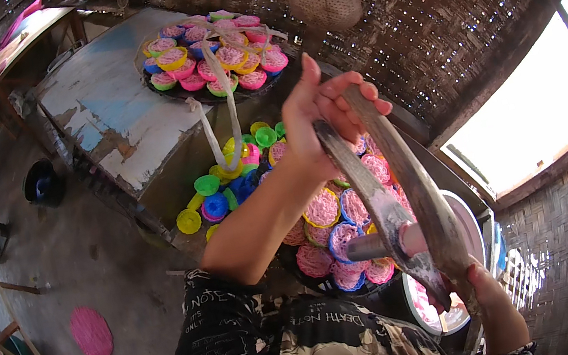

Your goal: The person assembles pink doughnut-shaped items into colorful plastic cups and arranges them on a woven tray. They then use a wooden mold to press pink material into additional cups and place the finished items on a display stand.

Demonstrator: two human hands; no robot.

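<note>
A two-handled wooden hand press (417, 192) spans the space before me, its long worn bars slightly apart. A pale cylinder (367, 246) joins the bars near their lower part, with something pink showing between them. My left hand (329, 112) is wrapped around the upper ends of both bars, thumb sticking up. Around the lower ends my right hand (492, 300) is closed, its fingers partly hidden behind the wood. Beneath the press lie many small fluted cups (321, 207) filled with pink noodle-like strands.
Filled cups crowd a round dark tray (255, 91) on the worn table (161, 127). Empty coloured cups (215, 206) are heaped left of my forearm. A white bucket (465, 221) and a basin of pink stuff (421, 309) stand at right. A black bowl (43, 182) sits on the floor.
</note>
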